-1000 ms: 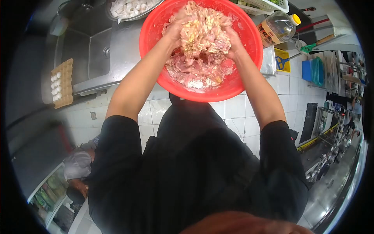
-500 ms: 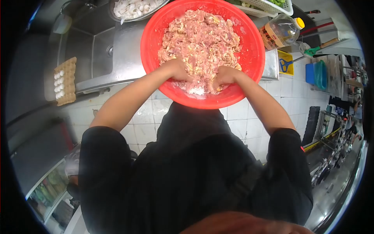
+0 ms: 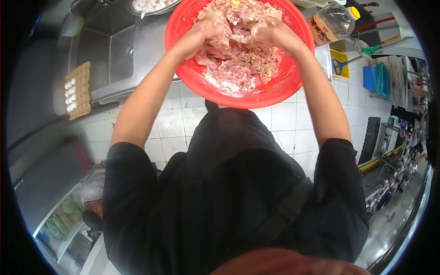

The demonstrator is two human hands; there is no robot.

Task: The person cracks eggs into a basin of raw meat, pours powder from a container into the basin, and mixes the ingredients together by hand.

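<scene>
A wide red plastic bowl (image 3: 243,101) holds a large mass of pink minced meat (image 3: 238,68) with yellowish bits through it. White powder (image 3: 231,86) lies on the near side of the meat. My left hand (image 3: 214,33) grips a clump at the left of the mass, its fingers coated and blurred by motion. On the right, my right hand (image 3: 271,33) is sunk into the meat with fingers curled around some of it, fingertips hidden. Meat is heaped up between both hands, toward the bowl's far side.
A metal sink (image 3: 98,55) is at left, with an egg carton (image 3: 82,91) holding several white eggs near it. A bowl of pale white pieces (image 3: 153,5) stands behind. An oil bottle (image 3: 332,23) with a yellow cap is right of the bowl. Another person (image 3: 94,188) is at lower left.
Both hands have moved from the bowl's near side to its far side, pushing meat up and away. The near part of the meat and the powder are now uncovered.
</scene>
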